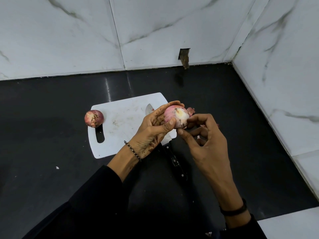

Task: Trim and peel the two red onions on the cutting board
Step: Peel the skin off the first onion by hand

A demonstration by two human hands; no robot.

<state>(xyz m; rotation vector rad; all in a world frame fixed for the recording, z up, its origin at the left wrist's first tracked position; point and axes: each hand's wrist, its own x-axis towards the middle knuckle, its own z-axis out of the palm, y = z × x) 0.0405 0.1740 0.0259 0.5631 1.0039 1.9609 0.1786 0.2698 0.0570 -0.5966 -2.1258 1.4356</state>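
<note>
L hand (151, 130) clamps onion (176, 116), R hand (207, 140) pinches skin at its 4 o'clock; hard tug could pop it onto knife (174, 160) below.

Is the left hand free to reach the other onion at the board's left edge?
Probably not yet: the left hand grips the onion being peeled. Nothing lies between it and the other onion, though.

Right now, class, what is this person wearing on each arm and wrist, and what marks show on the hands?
Both arms wear dark long sleeves. The left wrist carries a thin black-and-silver bangle; the right wrist a plain black band. Reddish-brown speckled stains mark the left hand.
</note>
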